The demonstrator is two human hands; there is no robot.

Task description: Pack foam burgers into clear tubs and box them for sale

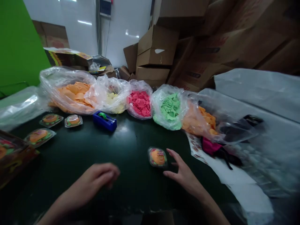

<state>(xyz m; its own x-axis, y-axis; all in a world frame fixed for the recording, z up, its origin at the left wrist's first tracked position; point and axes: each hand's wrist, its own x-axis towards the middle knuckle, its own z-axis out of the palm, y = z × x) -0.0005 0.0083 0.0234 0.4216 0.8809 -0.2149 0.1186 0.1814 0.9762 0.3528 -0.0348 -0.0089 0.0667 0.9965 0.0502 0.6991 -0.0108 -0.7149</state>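
A small clear plastic pack with an orange burger-shaped piece inside lies on the dark green table. Just to its right is my right hand, thumb and fingers spread apart, holding nothing. My left hand hovers over the table further left, its fingers curled in and slightly blurred; whether anything is inside them is hidden. Similar packs lie at the left: one pack, a smaller-looking pack and a nearer pack. A blue tape dispenser with a green core stands behind my left hand.
Along the back stand open plastic bags: orange pieces, yellow pieces, red pieces, green pieces and more orange pieces. A printed box sits at left, a white label strip at right, cardboard boxes behind.
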